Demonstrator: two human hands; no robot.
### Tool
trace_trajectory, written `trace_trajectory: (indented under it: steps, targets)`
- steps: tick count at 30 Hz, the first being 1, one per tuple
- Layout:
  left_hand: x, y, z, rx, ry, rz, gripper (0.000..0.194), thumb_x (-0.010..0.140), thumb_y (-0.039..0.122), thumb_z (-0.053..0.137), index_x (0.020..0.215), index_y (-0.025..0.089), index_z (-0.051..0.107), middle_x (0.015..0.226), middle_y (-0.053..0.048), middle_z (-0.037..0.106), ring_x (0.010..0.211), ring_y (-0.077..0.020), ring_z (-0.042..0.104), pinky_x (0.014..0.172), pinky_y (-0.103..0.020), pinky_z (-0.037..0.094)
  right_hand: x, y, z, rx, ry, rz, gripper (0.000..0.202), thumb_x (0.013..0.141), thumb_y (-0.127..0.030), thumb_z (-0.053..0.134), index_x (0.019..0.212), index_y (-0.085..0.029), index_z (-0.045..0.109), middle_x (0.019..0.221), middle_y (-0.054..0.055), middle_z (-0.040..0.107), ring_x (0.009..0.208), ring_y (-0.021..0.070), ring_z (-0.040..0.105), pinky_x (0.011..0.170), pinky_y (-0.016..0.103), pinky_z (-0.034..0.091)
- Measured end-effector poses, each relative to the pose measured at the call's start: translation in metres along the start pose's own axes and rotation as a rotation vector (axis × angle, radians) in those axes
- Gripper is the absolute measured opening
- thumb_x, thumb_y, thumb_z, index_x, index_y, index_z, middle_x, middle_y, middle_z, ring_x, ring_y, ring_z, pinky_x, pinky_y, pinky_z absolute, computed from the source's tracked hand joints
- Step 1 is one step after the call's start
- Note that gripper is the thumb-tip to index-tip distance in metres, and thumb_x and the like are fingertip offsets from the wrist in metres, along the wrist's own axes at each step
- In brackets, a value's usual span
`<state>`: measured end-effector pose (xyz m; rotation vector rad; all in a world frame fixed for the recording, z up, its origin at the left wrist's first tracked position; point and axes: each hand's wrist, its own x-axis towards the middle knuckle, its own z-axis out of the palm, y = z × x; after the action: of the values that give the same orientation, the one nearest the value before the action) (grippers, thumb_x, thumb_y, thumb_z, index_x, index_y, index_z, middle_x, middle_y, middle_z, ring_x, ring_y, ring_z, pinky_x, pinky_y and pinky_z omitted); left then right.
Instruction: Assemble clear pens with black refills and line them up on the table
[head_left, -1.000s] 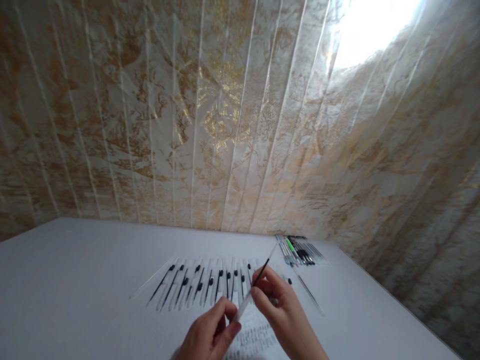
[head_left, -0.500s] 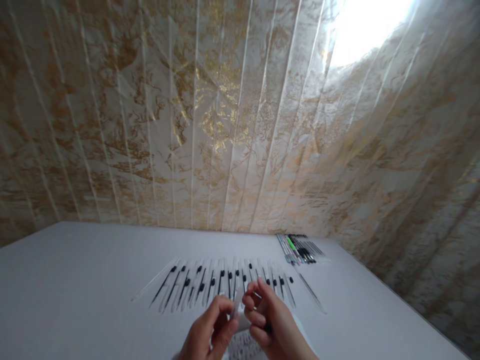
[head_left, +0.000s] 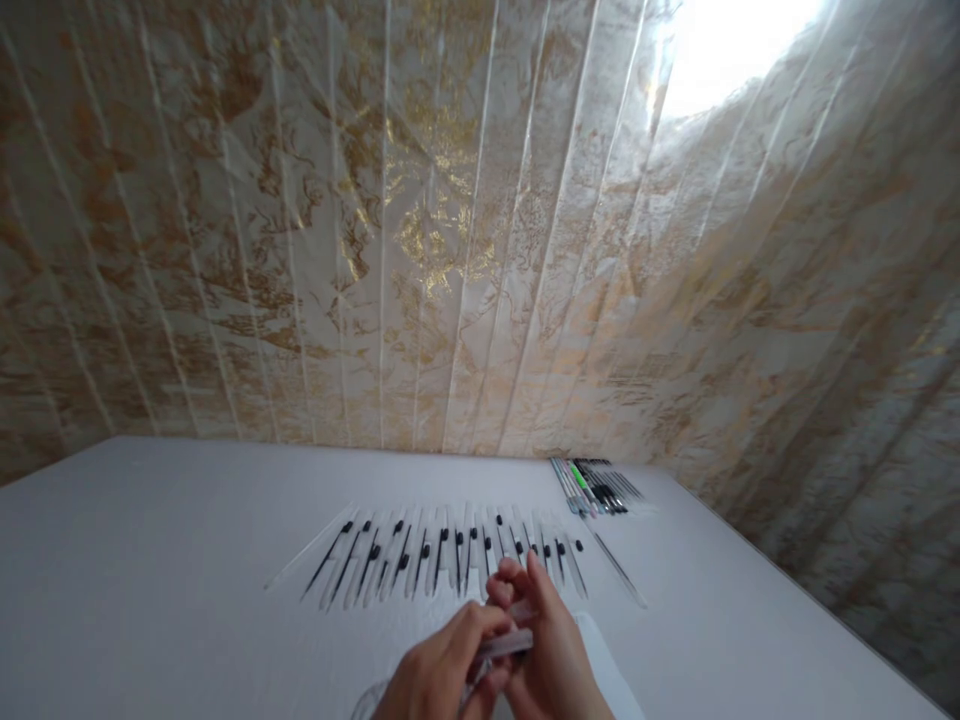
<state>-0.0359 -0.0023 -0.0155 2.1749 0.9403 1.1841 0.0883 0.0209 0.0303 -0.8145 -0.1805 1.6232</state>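
My left hand [head_left: 442, 665] is closed, its fingers pinching a short, translucent plastic tube [head_left: 510, 643] that lies almost level and points right. The tube's end reaches the palm of my right hand [head_left: 551, 650], whose fingers curl inward beside it. A small dark bit shows under the tube's end; what the right hand holds is mostly hidden. Beyond both hands lies a row of clear plastic tubes [head_left: 420, 580], with thin dark rods and small black pieces [head_left: 374, 552] among them. White paper or plastic [head_left: 604, 665] shows beneath the right wrist.
At the table's back right, several pens and slim brushes lie side by side, including a bright green pen [head_left: 578, 476]. One thin dark rod [head_left: 619, 568] lies apart to the right. The white table [head_left: 187, 540] meets a gold-patterned curtain [head_left: 420, 300] behind.
My hands have come together. The tube has tipped from nearly upright to almost level, its end now at the right palm. The view has shifted slightly, and the printed sheet below is now mostly covered.
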Motion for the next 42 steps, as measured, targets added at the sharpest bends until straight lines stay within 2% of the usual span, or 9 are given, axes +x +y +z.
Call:
trace_trajectory:
  steps: [6,11,14,17,20,28,31,37,42]
  targets:
    - [0.009,0.008,-0.015,0.166,-0.028,0.225,0.018,0.092,0.018,0.049,0.094,0.022,0.066,0.079,-0.004,0.075,0.071,-0.019,0.073,0.067,-0.023,0.055,-0.001,0.018,-0.001,-0.012,-0.081,0.04,0.056,0.026,-0.052,0.096,0.053,-0.015,0.064,0.04,-0.006,0.051,0.035,0.0037,0.038,0.039,0.016,0.026]
    - [0.008,0.002,-0.018,-0.056,0.119,-0.001,0.012,0.088,0.017,0.057,0.092,0.021,0.067,0.082,-0.001,0.073,0.07,-0.014,0.071,0.063,-0.018,0.053,-0.001,0.017,-0.006,-0.033,-0.145,0.103,0.053,0.031,-0.047,0.097,0.061,-0.014,0.068,0.05,-0.004,0.059,0.046,0.0069,0.049,0.048,0.017,0.037]
    - [0.012,-0.004,-0.023,-0.229,0.284,-0.141,0.009,0.091,0.026,0.06,0.091,0.023,0.069,0.07,0.004,0.069,0.06,-0.0106,0.066,0.06,-0.015,0.053,-0.005,0.014,-0.006,-0.201,-0.359,0.273,0.05,0.043,-0.048,0.095,0.065,-0.013,0.067,0.051,-0.006,0.057,0.041,0.0035,0.041,0.042,0.016,0.027]
    - [0.015,-0.005,-0.025,-0.319,0.336,-0.21,0.011,0.089,0.031,0.064,0.093,0.023,0.07,0.064,0.006,0.068,0.056,-0.0102,0.066,0.061,-0.014,0.053,-0.008,0.012,-0.008,-0.269,-0.484,0.255,0.045,0.057,-0.047,0.092,0.068,-0.013,0.064,0.056,-0.007,0.055,0.038,-0.0004,0.029,0.04,0.016,0.018]
    - [0.016,-0.003,-0.025,-0.31,0.366,-0.208,0.011,0.087,0.031,0.066,0.089,0.022,0.072,0.068,0.005,0.071,0.065,-0.0119,0.069,0.066,-0.014,0.054,-0.009,0.01,-0.009,-0.273,-0.469,0.181,0.039,0.062,-0.038,0.093,0.077,-0.014,0.066,0.059,-0.008,0.055,0.04,-0.0008,0.026,0.041,0.016,0.017]
    - [0.016,-0.006,-0.024,-0.286,0.298,-0.199,0.017,0.089,0.034,0.063,0.095,0.023,0.074,0.075,0.002,0.073,0.072,-0.0134,0.069,0.07,-0.016,0.052,-0.006,0.004,-0.011,-0.368,-0.436,0.133,0.045,0.063,-0.046,0.089,0.083,-0.017,0.062,0.059,-0.009,0.05,0.042,0.0007,0.02,0.041,0.017,0.016]
    - [0.016,-0.004,-0.026,-0.259,0.23,-0.249,0.025,0.092,0.04,0.058,0.102,0.022,0.072,0.086,-0.001,0.074,0.08,-0.016,0.069,0.073,-0.019,0.053,-0.007,-0.009,-0.009,-0.527,-0.458,-0.017,0.041,0.071,-0.049,0.082,0.077,-0.02,0.053,0.055,-0.011,0.043,0.043,0.0032,0.018,0.042,0.019,0.015]
    - [0.016,0.011,-0.033,-0.091,0.084,-0.239,0.029,0.099,0.04,0.045,0.109,0.024,0.068,0.095,-0.002,0.071,0.088,-0.0171,0.066,0.082,-0.025,0.051,-0.024,-0.048,-0.002,-1.341,-0.491,-0.794,0.015,0.089,-0.034,0.061,0.081,-0.021,0.06,0.062,-0.004,0.051,0.054,0.011,0.041,0.051,0.023,0.033]
    - [0.017,0.01,-0.032,-0.017,0.035,-0.22,0.027,0.1,0.038,0.043,0.106,0.024,0.065,0.098,-0.002,0.07,0.093,-0.0168,0.066,0.084,-0.024,0.05,-0.026,-0.057,0.0,-1.606,-0.528,-1.0,0.008,0.089,-0.018,0.057,0.085,-0.023,0.06,0.067,-0.003,0.057,0.053,0.0115,0.045,0.052,0.023,0.038]
